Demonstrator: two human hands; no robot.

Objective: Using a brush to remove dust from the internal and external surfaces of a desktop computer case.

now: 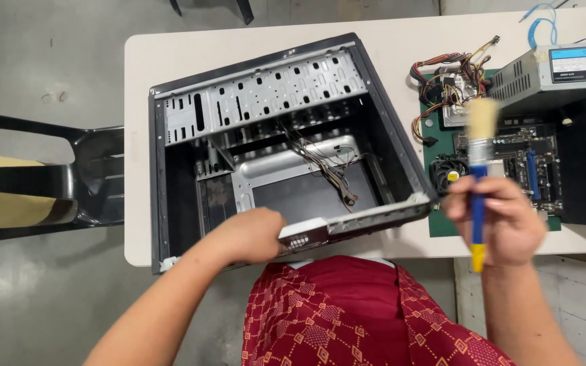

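Note:
An open, empty black computer case (184,203) lies on its side on a white table (401,47), its metal drive bays at the far side and loose wires (327,166) inside. My left hand (249,234) grips the case's near rim. My right hand (500,220) holds a brush (479,159) with a blue and yellow handle, bristles pointing away, raised to the right of the case and over a green motherboard (503,146).
A grey power supply (551,71) with a bundle of coloured cables (442,85) sits at the table's far right. A black chair (35,179) with tan cushions stands left of the table. My red patterned clothing (347,318) presses against the table's near edge.

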